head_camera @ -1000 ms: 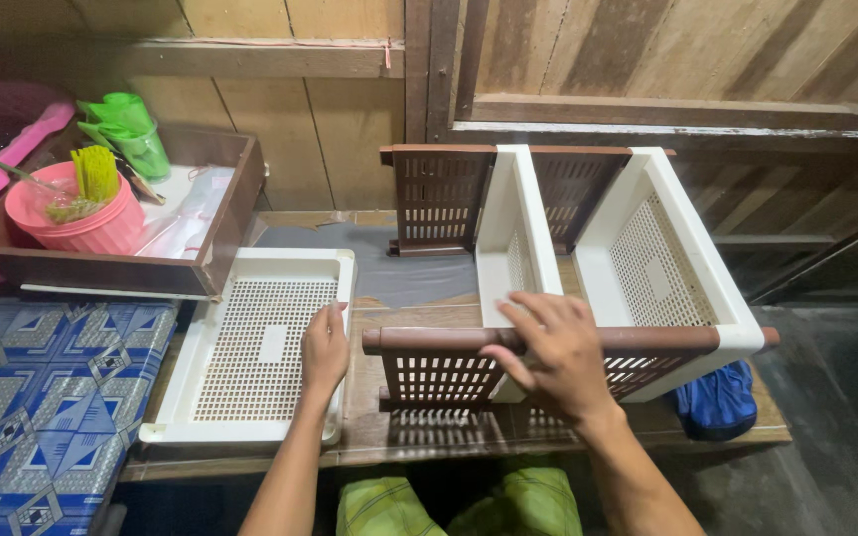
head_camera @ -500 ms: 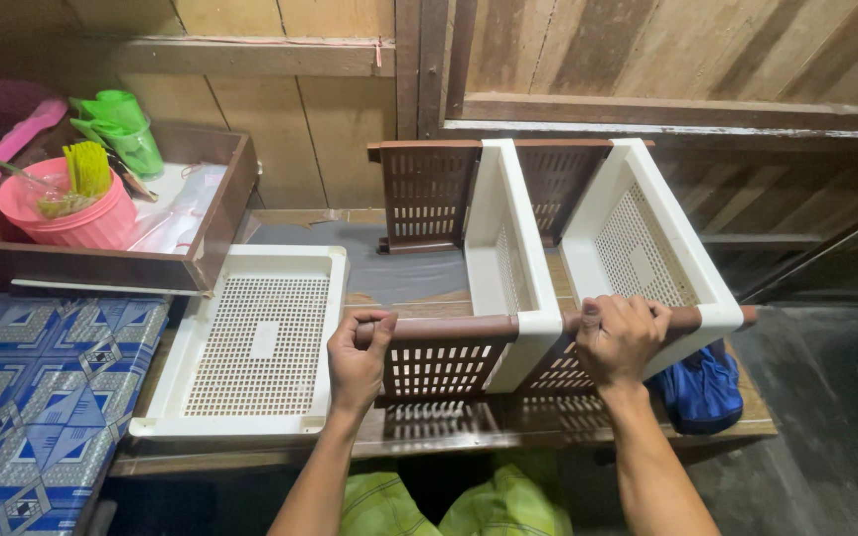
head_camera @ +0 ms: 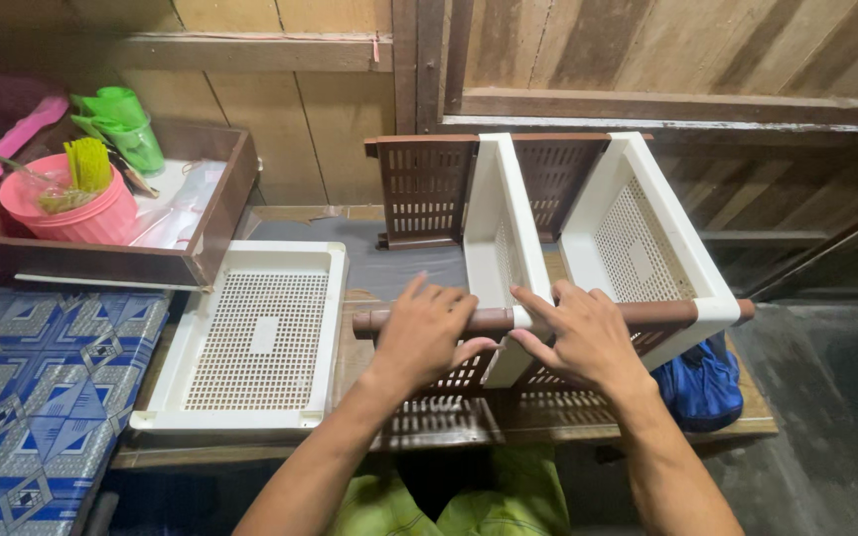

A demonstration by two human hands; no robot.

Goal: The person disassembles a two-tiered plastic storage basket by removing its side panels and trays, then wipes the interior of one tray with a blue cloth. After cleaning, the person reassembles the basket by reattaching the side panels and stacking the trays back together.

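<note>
Both hands are pressing on the near brown slatted side panel (head_camera: 548, 320) of a plastic shelf rack that is lying on its side on a low wooden table (head_camera: 647, 422). The left hand (head_camera: 424, 333) is lying flat over the panel's rounded top rail, fingers spread and extended, clamped on nothing. The right hand (head_camera: 583, 337) is resting just beside it on the same rail, fingers apart and stretched forward, its fingertips reaching the edge of the middle white perforated tray (head_camera: 497, 223), which is standing on edge between the two hands. A second white tray (head_camera: 647, 238) is standing beyond the right fingers, leaning to the right. The far brown panel (head_camera: 424, 189) is standing well ahead of both sets of fingertips. A loose white tray (head_camera: 260, 337) is lying flat just left of the left fingers. Farther left, a wooden drawer (head_camera: 215, 213) is holding a pink bowl (head_camera: 81, 213) and green cups (head_camera: 131, 124). A blue bag (head_camera: 702, 382) is sitting below the right wrist's outer side.
</note>
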